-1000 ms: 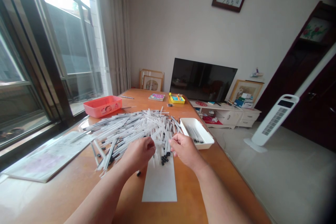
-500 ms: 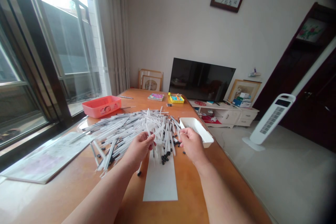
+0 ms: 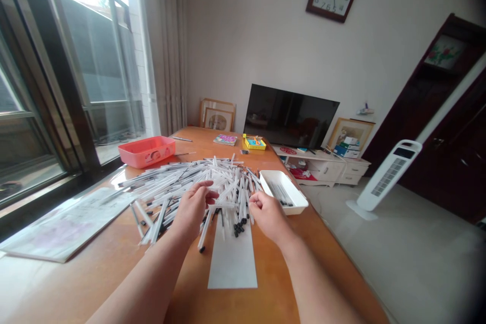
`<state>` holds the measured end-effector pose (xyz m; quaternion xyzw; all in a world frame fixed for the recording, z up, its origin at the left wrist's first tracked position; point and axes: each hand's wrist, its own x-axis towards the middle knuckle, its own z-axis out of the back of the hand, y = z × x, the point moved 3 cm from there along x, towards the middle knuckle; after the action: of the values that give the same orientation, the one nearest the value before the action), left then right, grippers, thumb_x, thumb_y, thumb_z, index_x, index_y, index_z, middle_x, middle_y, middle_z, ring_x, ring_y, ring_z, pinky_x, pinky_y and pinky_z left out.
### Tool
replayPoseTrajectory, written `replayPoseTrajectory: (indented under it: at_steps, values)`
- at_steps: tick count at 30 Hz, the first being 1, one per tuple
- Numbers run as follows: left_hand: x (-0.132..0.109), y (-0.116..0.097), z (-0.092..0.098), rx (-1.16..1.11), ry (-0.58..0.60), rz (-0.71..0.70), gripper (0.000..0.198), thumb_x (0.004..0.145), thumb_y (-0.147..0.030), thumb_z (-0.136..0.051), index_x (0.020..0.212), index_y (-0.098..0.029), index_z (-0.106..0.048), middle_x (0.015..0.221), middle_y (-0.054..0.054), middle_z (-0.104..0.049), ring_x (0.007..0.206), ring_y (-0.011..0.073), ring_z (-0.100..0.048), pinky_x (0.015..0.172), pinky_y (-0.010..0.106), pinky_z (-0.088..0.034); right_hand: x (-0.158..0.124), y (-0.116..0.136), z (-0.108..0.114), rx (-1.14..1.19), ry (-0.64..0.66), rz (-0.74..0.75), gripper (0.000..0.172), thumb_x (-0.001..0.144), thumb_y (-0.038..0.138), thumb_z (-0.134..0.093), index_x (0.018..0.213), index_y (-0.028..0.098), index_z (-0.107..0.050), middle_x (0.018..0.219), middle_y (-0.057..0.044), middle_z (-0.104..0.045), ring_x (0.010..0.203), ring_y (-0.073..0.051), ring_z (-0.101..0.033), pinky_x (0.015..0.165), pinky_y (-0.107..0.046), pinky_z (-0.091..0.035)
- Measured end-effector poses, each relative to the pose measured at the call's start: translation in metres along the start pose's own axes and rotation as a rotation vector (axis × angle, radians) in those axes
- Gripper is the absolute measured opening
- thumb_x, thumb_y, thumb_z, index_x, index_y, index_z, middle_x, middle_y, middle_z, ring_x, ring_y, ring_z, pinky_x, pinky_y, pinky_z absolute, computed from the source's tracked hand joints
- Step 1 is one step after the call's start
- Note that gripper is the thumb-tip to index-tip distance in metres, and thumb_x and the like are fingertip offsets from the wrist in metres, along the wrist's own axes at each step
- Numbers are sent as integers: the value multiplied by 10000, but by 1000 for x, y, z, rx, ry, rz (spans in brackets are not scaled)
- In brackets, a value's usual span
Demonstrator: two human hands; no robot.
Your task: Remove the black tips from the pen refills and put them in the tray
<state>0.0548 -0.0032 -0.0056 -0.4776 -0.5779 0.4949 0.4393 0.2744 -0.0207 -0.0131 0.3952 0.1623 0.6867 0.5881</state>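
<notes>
My left hand (image 3: 195, 207) is over the near side of a heap of clear plastic pen barrels (image 3: 182, 182), its fingers apart and partly bent. A whitish barrel lies just beyond its fingertips; I see no firm grip on it. To the right, my right hand (image 3: 269, 211) has its fingers curled into a pinch at the heap's right edge. Whatever is between those fingertips is too small or hidden to make out. Small black pen caps (image 3: 240, 227) are clustered between the hands, on the upper part of a white paper strip (image 3: 233, 263).
A white tray (image 3: 301, 207) holding thin dark-tipped pieces stands beyond my right hand, near the table's right edge. Left of the heap are a red plastic basket (image 3: 146, 152) and a flat booklet (image 3: 68, 228). A yellow box (image 3: 255, 143) and a small book (image 3: 225, 139) lie farther back.
My left hand has loosened its pinch on a pen barrel and its fingers have spread. My right hand has shifted left, away from the white tray, so more of the tray's contents show.
</notes>
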Motion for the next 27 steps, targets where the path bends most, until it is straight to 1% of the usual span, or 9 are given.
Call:
replayPoseTrajectory:
  at_steps: [4, 6, 9, 12, 14, 18, 22, 24, 27]
  values:
    - [0, -2, -1, -15, -26, -5, 499, 695, -322, -621, 1159, -139, -615, 811, 54, -717, 664, 154, -578, 656, 281, -427, -19, 35, -16, -243, 211, 87, 87, 814, 267, -585, 801, 223, -658, 753, 4, -692, 677, -144, -594, 584, -236, -335]
    - [1, -2, -1, -16, -33, -14, 517, 695, -348, -640, 1163, -133, -596, 803, 52, -710, 647, 148, -571, 651, 281, -426, -27, 49, -25, -372, 279, 119, 110, 827, 270, -574, 805, 229, -674, 807, -14, -720, 750, -170, -637, 629, -251, -360]
    - [2, 0, -2, 7, -27, -25, 498, 687, -404, -672, 1107, -145, -605, 778, 38, -694, 618, 143, -553, 626, 274, -408, -34, 61, -39, -510, 367, 96, 161, 836, 328, -586, 855, 219, -703, 864, -63, -746, 838, -228, -688, 703, -287, -418]
    - [3, 0, -1, 50, -10, -37, 407, 690, -477, -693, 953, -173, -632, 707, 4, -651, 585, 132, -509, 595, 264, -367, -36, 63, -46, -572, 385, 42, 198, 825, 327, -589, 914, 209, -720, 890, -102, -756, 868, -271, -712, 738, -324, -459]
    - [2, -1, -1, 66, 0, -41, 403, 697, -539, -695, 885, -186, -643, 660, -15, -614, 581, 132, -487, 584, 262, -344, -36, 63, -48, -583, 385, 13, 212, 808, 309, -589, 934, 210, -729, 905, -117, -762, 882, -291, -719, 741, -341, -478]
    - [1, -5, 1, 61, -2, -60, 471, 692, -610, -705, 904, -189, -698, 648, -26, -581, 618, 142, -478, 604, 267, -336, -36, 62, -48, -605, 396, -29, 219, 789, 283, -581, 905, 207, -751, 908, -133, -767, 899, -313, -724, 736, -356, -498]
    - [0, -8, 5, 46, -47, -98, 398, 697, -576, -722, 815, -197, -687, 711, -20, -613, 664, 142, -487, 639, 265, -352, -35, 64, -48, -622, 382, -42, 235, 773, 258, -585, 908, 188, -764, 913, -144, -768, 904, -313, -725, 729, -344, -497]
    - [-1, -7, 5, 46, -45, -68, 354, 708, -544, -717, 757, -201, -639, 686, -26, -600, 620, 129, -464, 604, 261, -345, -35, 63, -47, -615, 395, -37, 229, 769, 260, -587, 893, 187, -765, 907, -146, -767, 901, -310, -722, 722, -338, -489]
    - [-1, -3, 3, 58, 6, 17, 331, 730, -521, -687, 738, -204, -593, 701, -7, -629, 588, 127, -481, 553, 255, -344, -36, 61, -44, -562, 458, 3, 195, 775, 274, -580, 826, 202, -754, 848, -127, -761, 841, -284, -716, 671, -313, -463]
